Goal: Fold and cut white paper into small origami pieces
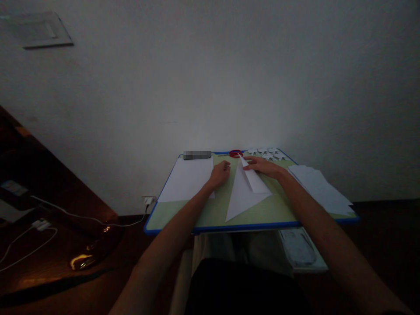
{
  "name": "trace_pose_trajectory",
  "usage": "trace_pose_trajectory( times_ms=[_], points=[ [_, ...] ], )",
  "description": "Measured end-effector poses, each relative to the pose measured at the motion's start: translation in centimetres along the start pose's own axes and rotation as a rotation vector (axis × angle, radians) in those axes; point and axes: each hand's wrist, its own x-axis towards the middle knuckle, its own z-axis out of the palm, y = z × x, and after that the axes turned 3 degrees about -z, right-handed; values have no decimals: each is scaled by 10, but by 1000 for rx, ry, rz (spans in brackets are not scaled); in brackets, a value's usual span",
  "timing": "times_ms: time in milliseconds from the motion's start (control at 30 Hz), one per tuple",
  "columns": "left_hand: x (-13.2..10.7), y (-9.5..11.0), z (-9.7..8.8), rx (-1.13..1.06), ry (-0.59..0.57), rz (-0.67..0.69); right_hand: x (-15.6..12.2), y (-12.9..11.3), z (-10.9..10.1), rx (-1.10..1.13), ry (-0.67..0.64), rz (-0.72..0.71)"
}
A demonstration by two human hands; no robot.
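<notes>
In the head view, pinches the folded paper [241,199] near its narrow tip with the right hand [264,167], toward the counter's [213,214] far edge. Lies just right of the curled left hand [219,175], grip too dim to tell, with one corner by the near edge.

Head view: worn on the person's head, above the black clothing [246,288] at 6 o'clock (12 at the frame's top)
Facing: forward and down
Wall [229,78]: ahead, spanning 10 through 2 o'clock
Tabletop [213,213]: seen slantwise from above, below centre toward 5 o'clock
Nearness: left forearm [164,245] and right forearm [324,223] loom from 7 and 4 o'clock; left hand [220,175] and right hand [265,167], arm's length off
Breadth: wide, switch plate [41,29] at 10 o'clock included
</notes>
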Motion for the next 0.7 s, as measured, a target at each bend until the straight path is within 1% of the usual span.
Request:
trace_pose_trajectory(
  times_ms=[133, 300, 533, 700],
  points=[
    [-9, 5, 1, 141, -58, 98, 0, 1, -5, 134, 56, 49],
    [-16, 7, 1, 269, -80, 177, 3, 2, -8, 227, 92, 104],
    [-14, 8, 0, 326, -75, 188, 5, 3, -18, 262, 136, 150],
    [-14, 9, 1, 321, -68, 185, 0, 2, -19, 284, 100, 162]
  ],
)
